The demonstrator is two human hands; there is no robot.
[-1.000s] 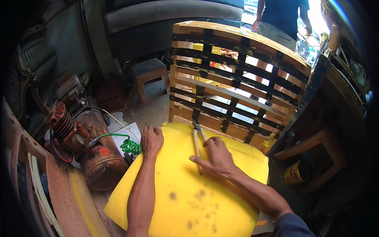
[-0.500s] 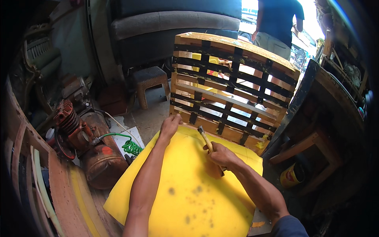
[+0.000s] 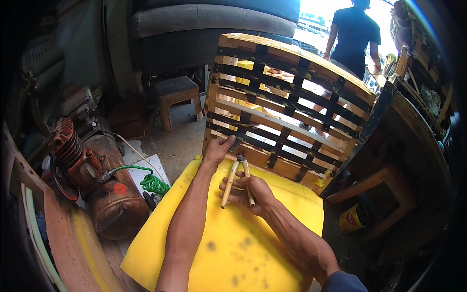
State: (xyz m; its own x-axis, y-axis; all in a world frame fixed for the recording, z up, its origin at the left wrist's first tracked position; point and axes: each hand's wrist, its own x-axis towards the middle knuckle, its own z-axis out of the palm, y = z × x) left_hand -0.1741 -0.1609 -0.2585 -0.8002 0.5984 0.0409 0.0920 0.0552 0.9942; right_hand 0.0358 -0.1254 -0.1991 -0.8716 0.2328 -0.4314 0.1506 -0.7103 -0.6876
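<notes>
A pair of pincers (image 3: 234, 182) with yellowish handles spread apart is in my right hand (image 3: 255, 192), some fingers reaching between the handles. Its dark jaws point at the lower edge of a wooden frame (image 3: 224, 92) criss-crossed with black webbing straps. My left hand (image 3: 215, 153) is closed at the frame's lower left, thumb and fingers pinching a dark strap end (image 3: 234, 143) just beyond the jaws. Both forearms pass above a yellow foam sheet (image 3: 204, 263) with dark spots, which lies against the frame's base.
At left stands a rusty air compressor (image 3: 119, 207) with a coiled green hose (image 3: 154, 184). A brown stool (image 3: 180, 95) is behind it. A yellow tin (image 3: 351, 219) sits at right beside a wooden piece (image 3: 365, 187). Beyond the frame, a person in dark clothes (image 3: 357, 39) faces away.
My right hand has brought the pincers left and spread their handles. My left hand has moved slightly right, onto the strap end. The person behind the frame now shows higher up.
</notes>
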